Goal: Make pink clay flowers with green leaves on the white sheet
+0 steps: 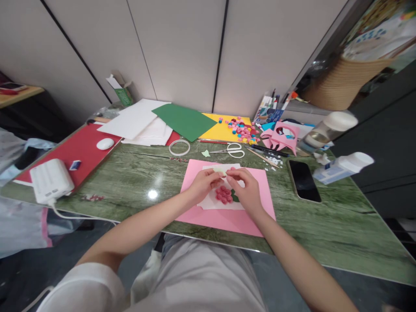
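Over the pink sheet point(191, 212), my left hand point(206, 184) and my right hand point(244, 187) meet with fingertips pinched. Between them shows a small pale green paper piece point(220, 171); my left fingers close on it, and the right fingertips are at its edge. Whether the right fingers grip it too is hard to see. Just below lies a cluster of pink-red paper balls point(224, 195) on a white sheet point(208, 203), with a dark green leaf shape point(234, 197) beside it, partly covered by my right hand.
White-handled scissors point(235, 150), a tape roll point(179, 147) and a pale green scrap point(206, 153) lie beyond the pink sheet. Colourful paper balls point(242, 129) rest on yellow paper. To the right are a phone point(303, 181) and bottles point(344, 167); at left, a power bank point(52, 181).
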A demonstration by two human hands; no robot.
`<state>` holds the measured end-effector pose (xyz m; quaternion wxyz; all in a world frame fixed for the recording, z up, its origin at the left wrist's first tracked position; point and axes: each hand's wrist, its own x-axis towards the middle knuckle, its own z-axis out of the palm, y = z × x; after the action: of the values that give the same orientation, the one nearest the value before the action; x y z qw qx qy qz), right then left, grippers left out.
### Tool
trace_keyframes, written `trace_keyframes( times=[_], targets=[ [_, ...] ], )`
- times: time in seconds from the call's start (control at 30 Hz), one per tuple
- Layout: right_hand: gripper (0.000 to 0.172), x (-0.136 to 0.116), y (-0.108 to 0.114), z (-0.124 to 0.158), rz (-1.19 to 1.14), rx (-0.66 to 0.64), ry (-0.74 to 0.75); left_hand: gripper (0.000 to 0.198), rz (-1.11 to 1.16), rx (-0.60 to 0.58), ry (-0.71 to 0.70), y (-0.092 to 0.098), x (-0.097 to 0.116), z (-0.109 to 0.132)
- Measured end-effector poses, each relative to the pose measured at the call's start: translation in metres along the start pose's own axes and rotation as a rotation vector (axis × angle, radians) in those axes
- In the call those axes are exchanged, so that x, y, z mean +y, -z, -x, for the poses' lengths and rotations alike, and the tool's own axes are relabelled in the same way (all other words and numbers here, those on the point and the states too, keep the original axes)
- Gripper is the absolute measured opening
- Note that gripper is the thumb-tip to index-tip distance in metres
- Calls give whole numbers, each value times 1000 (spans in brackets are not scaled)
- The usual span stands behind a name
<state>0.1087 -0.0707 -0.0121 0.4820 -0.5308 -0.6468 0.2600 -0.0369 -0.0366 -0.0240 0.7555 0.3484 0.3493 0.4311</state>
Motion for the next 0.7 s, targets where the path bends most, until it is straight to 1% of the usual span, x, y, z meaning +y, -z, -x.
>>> trace_keyframes(
  times=[0.07, 0.13, 0.27, 0.5, 0.7],
  targets=[
    [10, 2, -1, -1, -46, -24, -32, 20, -53, -11, -6, 0, -2, 1],
    [10, 4, -2, -1, -79, -41, -64, 19, -102, -10, -16, -1, -2, 2],
    [11, 4, -3, -2, -70, -46, -79, 21, -167, -18, -32, -3, -2, 3],
    [12, -3, -4, -1, -48, -29, -2, 25, -136, -80, -17, -5, -4, 4],
    [12, 5, -7, -2, -109, -20, -90, 26, -161, -42, -46, -5, -4, 5]
  ],
)
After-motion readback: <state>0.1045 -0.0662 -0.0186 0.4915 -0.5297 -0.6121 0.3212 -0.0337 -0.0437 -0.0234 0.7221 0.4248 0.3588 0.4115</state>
